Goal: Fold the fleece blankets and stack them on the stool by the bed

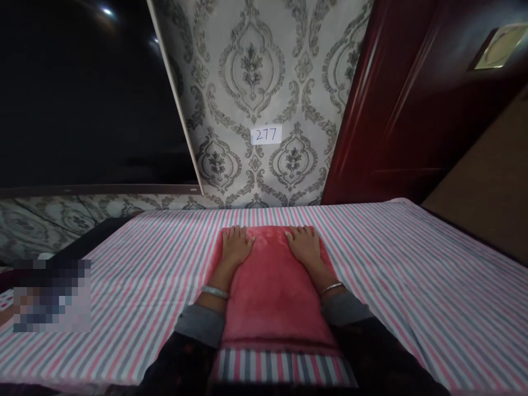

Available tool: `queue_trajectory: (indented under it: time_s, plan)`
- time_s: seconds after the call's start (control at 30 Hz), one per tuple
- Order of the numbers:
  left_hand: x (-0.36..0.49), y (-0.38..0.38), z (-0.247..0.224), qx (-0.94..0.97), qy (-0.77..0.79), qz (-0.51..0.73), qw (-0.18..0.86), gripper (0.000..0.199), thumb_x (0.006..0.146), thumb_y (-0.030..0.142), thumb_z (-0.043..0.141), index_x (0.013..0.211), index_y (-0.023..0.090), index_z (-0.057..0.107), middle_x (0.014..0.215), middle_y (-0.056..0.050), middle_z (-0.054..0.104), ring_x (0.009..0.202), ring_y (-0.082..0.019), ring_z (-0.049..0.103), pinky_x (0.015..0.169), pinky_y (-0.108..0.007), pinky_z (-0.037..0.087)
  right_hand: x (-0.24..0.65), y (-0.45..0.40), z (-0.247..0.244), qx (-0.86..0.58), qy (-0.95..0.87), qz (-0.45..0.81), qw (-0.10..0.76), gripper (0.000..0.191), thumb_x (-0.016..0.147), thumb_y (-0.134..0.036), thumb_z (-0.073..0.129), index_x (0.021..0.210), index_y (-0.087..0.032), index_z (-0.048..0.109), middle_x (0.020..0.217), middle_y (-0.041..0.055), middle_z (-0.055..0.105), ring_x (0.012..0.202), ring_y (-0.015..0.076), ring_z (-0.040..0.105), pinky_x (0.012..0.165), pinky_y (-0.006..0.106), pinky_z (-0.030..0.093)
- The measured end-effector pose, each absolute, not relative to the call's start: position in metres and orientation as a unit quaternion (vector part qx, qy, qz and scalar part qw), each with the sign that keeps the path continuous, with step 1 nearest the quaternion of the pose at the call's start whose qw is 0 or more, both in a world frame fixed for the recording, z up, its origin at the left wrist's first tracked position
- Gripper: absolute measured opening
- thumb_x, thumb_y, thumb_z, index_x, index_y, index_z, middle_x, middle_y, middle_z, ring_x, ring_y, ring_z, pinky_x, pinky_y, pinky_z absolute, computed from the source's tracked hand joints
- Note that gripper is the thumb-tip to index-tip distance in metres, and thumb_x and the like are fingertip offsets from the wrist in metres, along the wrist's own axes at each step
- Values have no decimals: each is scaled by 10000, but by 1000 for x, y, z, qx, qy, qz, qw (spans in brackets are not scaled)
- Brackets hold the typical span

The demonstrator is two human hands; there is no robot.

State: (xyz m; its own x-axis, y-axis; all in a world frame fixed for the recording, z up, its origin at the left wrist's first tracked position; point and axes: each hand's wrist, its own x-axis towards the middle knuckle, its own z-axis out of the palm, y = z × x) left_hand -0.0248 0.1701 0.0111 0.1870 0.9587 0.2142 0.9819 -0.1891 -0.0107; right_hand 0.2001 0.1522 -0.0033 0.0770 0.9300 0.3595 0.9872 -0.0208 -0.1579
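Red cloth is laid flat on the striped counter, mid-width, between far and near edges. Left hand is rested near its far-left corner, right hand near far-right. Grip: 2 palms down, fingers spread, nothing grasped.

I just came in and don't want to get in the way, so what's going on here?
A person has both bare hands on a red cloth spread on a striped cover. The left hand lies palm down near its far left corner, the right hand near its far right corner. Neither hand grips anything. The red cloth lies flat, its near edge towards the person. On the patterned wall beyond, a paper label reads 277.
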Motion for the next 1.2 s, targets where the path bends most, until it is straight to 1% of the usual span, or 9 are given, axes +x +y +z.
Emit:
queue_trajectory:
  time_s: [0.2, 0.4, 0.53, 0.6, 0.7, 0.9, 1.03, 1.1, 1.2]
  plan:
    - [-23, 173, 12, -761, -640, -84, 68, 570, 1014, 435, 237, 1452, 136, 447, 1504, -154, 476, 1415, -296, 378, 1182, -539, 212, 199, 149, 2, -721, -666, -61, 180, 435, 1038, -391, 334, 1299, -183, 614, 1274, 123, 646, 1243, 306, 460, 1045, 467, 253]
    - [-23, 175, 9, -753, -650, -84, 48, 579, 1014, 430, 247, 1480, 128, 413, 1546, -156, 421, 1452, -300, 326, 1191, -543, 198, 199, 148, 3, -722, -665, -64, 178, 436, 1038, -385, 338, 1313, -176, 604, 1276, 129, 643, 1244, 313, 461, 1056, 474, 240]
    - [-24, 173, 10, -736, -664, -112, 67, 576, 1007, 451, 263, 1437, 128, 470, 1497, -166, 479, 1422, -303, 368, 1184, -519, 224, 200, 149, 1, -720, -666, -67, 182, 435, 1038, -390, 343, 1312, -178, 606, 1282, 128, 641, 1254, 311, 455, 1059, 474, 248]
    - [-25, 172, 11, -719, -678, -130, 82, 561, 1005, 444, 265, 1402, 131, 508, 1464, -169, 510, 1400, -308, 393, 1181, -530, 225, 200, 150, -1, -718, -668, -70, 185, 437, 1037, -394, 340, 1301, -180, 614, 1269, 128, 647, 1244, 313, 460, 1049, 475, 263]
    - [-26, 170, 12, -698, -697, -139, 81, 542, 999, 437, 285, 1388, 143, 521, 1471, -174, 499, 1396, -324, 392, 1169, -575, 226, 201, 151, -3, -714, -670, -75, 191, 440, 1033, -394, 336, 1295, -185, 620, 1260, 127, 654, 1230, 317, 470, 1039, 483, 279]
    - [-27, 170, 15, -667, -725, -164, 48, 493, 994, 351, 303, 1358, 123, 545, 1471, -186, 500, 1409, -317, 389, 1122, -563, 326, 201, 152, -6, -712, -669, -85, 194, 430, 1023, -392, 362, 1285, -174, 624, 1256, 130, 658, 1224, 319, 484, 1046, 489, 286]
    - [-28, 171, 15, -666, -714, -207, 67, 495, 991, 303, 303, 1379, 96, 529, 1485, -207, 481, 1432, -327, 366, 1145, -605, 281, 200, 152, -5, -712, -666, -76, 210, 420, 1018, -381, 381, 1283, -166, 626, 1262, 140, 656, 1250, 321, 477, 1079, 507, 267]
    - [-28, 170, 16, -688, -680, -236, 90, 502, 991, 280, 296, 1398, 82, 512, 1510, -208, 451, 1452, -319, 337, 1164, -583, 268, 200, 152, -3, -710, -659, -85, 232, 436, 1017, -359, 373, 1313, -138, 605, 1311, 160, 628, 1290, 327, 455, 1102, 517, 250]
    - [-23, 168, 19, -775, -572, -248, 106, 498, 994, 279, 307, 1427, 111, 488, 1561, -162, 395, 1483, -274, 286, 1201, -513, 241, 198, 150, 1, -663, -684, -116, 282, 487, 1020, -328, 337, 1418, -108, 510, 1489, 159, 480, 1416, 312, 337, 1147, 506, 218]
